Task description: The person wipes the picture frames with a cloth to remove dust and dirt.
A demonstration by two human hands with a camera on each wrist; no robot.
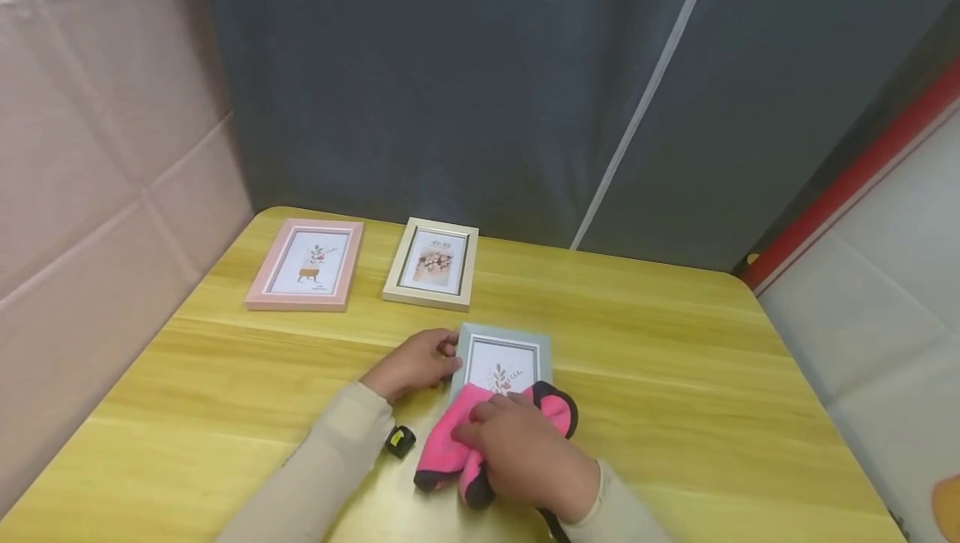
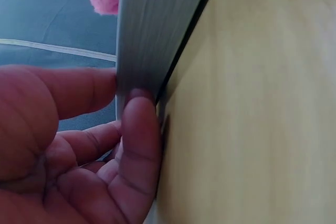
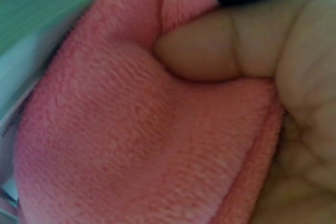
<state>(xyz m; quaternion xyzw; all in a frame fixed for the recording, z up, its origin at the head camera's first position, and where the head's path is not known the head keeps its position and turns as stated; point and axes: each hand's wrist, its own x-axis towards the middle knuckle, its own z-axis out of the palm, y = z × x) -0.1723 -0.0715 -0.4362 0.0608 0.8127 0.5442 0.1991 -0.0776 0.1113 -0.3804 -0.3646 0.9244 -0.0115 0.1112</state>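
Observation:
A grey-green picture frame (image 1: 543, 351) with a plant print lies face up on the table. At its left edge my left hand (image 1: 415, 366) holds it with curled fingers. In the left wrist view, the thumb and a fingertip (image 2: 140, 124) touch the side of the frame (image 2: 152, 30). My right hand (image 1: 525, 451) grips a bunched pink cloth (image 1: 450, 435) with black trim, which lies over the lower part of the frame. Close up in the right wrist view, the thumb (image 3: 210, 51) presses into the fluffy cloth (image 3: 115, 129). The frame's lower edge is hidden.
Farther back on the wooden table (image 1: 637, 335) lie a pink picture frame (image 1: 258, 289) and a cream picture frame (image 1: 397, 264). A small black item (image 1: 401, 441) with a yellow mark is beside the left sleeve. A dark curtain (image 1: 420, 93) hangs behind the table.

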